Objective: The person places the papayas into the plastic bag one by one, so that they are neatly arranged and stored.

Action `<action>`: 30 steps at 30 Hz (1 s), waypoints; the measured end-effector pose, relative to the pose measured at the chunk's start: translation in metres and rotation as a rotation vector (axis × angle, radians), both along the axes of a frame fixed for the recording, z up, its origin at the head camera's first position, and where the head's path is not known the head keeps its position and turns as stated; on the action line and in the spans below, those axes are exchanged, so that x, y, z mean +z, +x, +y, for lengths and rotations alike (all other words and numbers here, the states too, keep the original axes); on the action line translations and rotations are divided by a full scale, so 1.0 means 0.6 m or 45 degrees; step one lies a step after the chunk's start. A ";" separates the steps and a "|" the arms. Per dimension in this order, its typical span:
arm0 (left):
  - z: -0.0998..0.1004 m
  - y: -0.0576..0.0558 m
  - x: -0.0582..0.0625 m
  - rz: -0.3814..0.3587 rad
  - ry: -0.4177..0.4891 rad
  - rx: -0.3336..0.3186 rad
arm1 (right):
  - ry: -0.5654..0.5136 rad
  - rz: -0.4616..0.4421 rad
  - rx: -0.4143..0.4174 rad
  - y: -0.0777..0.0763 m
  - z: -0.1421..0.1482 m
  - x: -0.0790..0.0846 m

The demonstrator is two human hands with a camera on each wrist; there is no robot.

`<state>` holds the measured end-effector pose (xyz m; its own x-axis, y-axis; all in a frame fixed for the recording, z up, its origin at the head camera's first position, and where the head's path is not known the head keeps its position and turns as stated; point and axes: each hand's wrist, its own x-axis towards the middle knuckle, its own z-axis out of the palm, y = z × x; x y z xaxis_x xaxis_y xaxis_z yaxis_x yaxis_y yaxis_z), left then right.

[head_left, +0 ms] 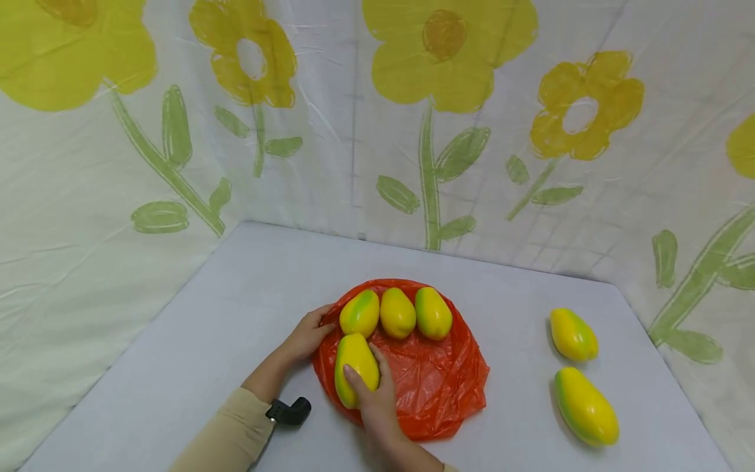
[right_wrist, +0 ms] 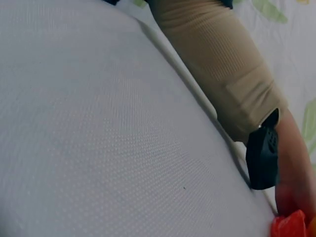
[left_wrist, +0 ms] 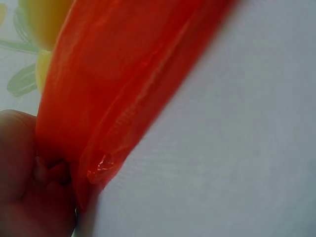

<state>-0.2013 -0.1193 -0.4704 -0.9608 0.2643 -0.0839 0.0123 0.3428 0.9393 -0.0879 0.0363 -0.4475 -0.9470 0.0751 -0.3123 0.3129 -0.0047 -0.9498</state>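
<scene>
Sitting in right hand [head_left: 376,400], yellow-green fruit [head_left: 356,354], left hand [head_left: 310,335] gripping bag [head_left: 427,383]

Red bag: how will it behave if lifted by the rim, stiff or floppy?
Probably floppy: the red bag looks thin and is visibly creased. Likely to sag toward the far side, where three yellow-green fruits sit in a row. Those look smooth and rounded, so they may roll.

Yel/grn fruit [head_left: 358,357], red bag [head_left: 427,387], beige slv [head_left: 227,432], yel-flwr bkdrop [head_left: 324,190]
</scene>
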 end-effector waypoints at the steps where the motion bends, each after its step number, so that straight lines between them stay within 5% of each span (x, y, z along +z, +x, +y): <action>1: 0.000 0.000 0.000 0.004 0.002 -0.002 | -0.007 -0.009 0.002 -0.001 0.000 -0.001; 30: 0.000 0.000 0.003 0.012 -0.038 0.020 | 0.023 0.078 0.163 0.011 -0.007 0.000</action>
